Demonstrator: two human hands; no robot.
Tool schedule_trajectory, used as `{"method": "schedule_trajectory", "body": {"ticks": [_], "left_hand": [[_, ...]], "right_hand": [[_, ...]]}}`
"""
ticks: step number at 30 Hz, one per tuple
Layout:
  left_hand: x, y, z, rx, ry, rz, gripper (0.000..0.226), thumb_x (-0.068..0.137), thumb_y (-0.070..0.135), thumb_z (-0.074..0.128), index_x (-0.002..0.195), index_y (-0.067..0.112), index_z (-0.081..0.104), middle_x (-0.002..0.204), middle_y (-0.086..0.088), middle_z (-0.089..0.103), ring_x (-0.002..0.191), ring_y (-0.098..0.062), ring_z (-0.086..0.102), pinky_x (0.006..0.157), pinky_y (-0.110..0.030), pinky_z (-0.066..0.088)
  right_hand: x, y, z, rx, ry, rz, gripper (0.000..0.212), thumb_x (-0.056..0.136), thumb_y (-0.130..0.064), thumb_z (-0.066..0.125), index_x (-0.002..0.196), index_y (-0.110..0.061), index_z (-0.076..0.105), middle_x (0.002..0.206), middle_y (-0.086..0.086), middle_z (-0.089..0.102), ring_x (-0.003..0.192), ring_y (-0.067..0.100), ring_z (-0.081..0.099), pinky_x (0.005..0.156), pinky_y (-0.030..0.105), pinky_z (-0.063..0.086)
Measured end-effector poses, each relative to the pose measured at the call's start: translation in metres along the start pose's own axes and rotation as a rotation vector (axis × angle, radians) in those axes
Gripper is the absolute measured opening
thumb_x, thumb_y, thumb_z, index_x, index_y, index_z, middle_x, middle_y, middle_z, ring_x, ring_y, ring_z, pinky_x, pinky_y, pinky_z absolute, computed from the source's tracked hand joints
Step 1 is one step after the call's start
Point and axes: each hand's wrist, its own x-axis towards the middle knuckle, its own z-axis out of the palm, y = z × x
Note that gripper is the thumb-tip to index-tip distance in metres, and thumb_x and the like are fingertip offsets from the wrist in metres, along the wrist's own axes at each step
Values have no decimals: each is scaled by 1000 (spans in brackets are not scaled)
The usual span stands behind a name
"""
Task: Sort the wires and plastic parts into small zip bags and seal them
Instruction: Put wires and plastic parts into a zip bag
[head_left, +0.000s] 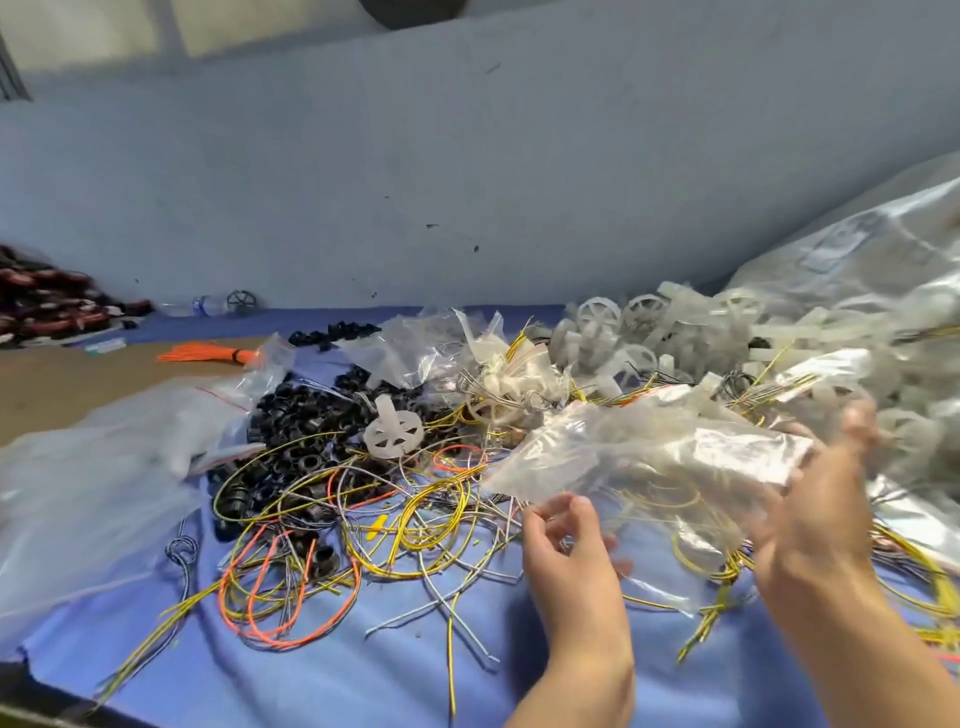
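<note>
Now both hands hold a clear zip bag (649, 452) above the tangled wires (415, 519) on the blue cloth (363, 675). The left hand (566, 540) pinches the bag's lower left edge with curled fingers. The right hand (810, 499) is blurred at the bag's right end; I cannot tell its grip. Black plastic rings (301, 415) and white plastic wheels (623, 332) lie behind the wires.
</note>
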Motion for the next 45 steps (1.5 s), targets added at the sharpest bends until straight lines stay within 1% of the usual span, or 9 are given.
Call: {"method": "schedule_trajectory", "body": {"ticks": [3, 6, 10, 15, 20, 27, 33, 38, 45], "left_hand": [[-5, 3, 1, 110, -113, -80, 13, 98, 23, 54, 91, 13, 59, 78, -7, 58, 49, -8, 55, 43, -26, 50], [-3, 15, -12, 562, -347, -93, 61, 99, 57, 32, 69, 13, 62, 56, -3, 62, 40, -12, 54, 46, -27, 44], [26, 52, -44, 1107, -261, 519, 78, 89, 72, 13, 56, 12, 50, 57, -10, 58, 62, -30, 55, 56, -39, 42], [82, 70, -72, 995, -59, 521, 46, 99, 43, 37, 69, 14, 57, 59, 0, 60, 65, -25, 58, 68, -45, 50], [99, 60, -79, 1066, -36, 510, 13, 94, 32, 47, 89, 25, 58, 90, 4, 64, 85, -19, 59, 73, -31, 44], [139, 87, -88, 1265, 31, 599, 42, 100, 29, 42, 142, 31, 47, 157, -14, 21, 140, -32, 23, 113, -42, 24], [157, 81, -102, 1288, 57, 648, 41, 98, 27, 45, 139, 23, 50, 152, -10, 25, 135, -32, 31, 108, -45, 33], [178, 88, -110, 1296, -39, 601, 45, 100, 31, 40, 145, 31, 39, 159, -4, 14, 143, -29, 20, 112, -46, 29], [190, 90, -113, 1357, -81, 758, 17, 98, 18, 45, 107, 25, 58, 115, -3, 49, 102, -26, 53, 79, -40, 47]], "right_hand": [[0, 19, -7, -219, -21, -76, 15, 100, -30, 47, 97, -22, 59, 95, 3, 67, 65, 10, 69, 47, 25, 48], [15, 20, -21, -413, -37, -132, 22, 101, -17, 46, 108, -17, 66, 81, 3, 64, 58, 14, 57, 38, 15, 42], [46, 6, -45, -981, -25, -354, 23, 96, -19, 49, 102, -16, 71, 90, 7, 71, 79, 22, 64, 70, 33, 49], [53, 4, -55, -1414, 31, -376, 31, 94, -30, 52, 121, -16, 58, 115, 22, 64, 104, 40, 59, 79, 43, 42], [22, 10, -34, -1415, 127, -781, 45, 87, -16, 60, 132, -9, 52, 116, 24, 53, 101, 45, 53, 88, 53, 42], [-45, 56, 15, -1487, -507, -752, 42, 95, -47, 46, 133, -28, 48, 114, -3, 53, 106, 21, 57, 86, 37, 46], [-52, 86, 32, -1685, -472, -755, 58, 87, -70, 35, 125, -27, 41, 114, -4, 47, 110, 20, 53, 86, 32, 43], [-52, 99, 38, -1740, -423, -698, 45, 91, -52, 38, 125, -23, 43, 117, -1, 47, 112, 23, 49, 84, 35, 42], [-37, 95, 27, -1427, -426, -515, 27, 96, -31, 44, 117, -20, 57, 113, 1, 54, 110, 23, 51, 88, 34, 42]]}}
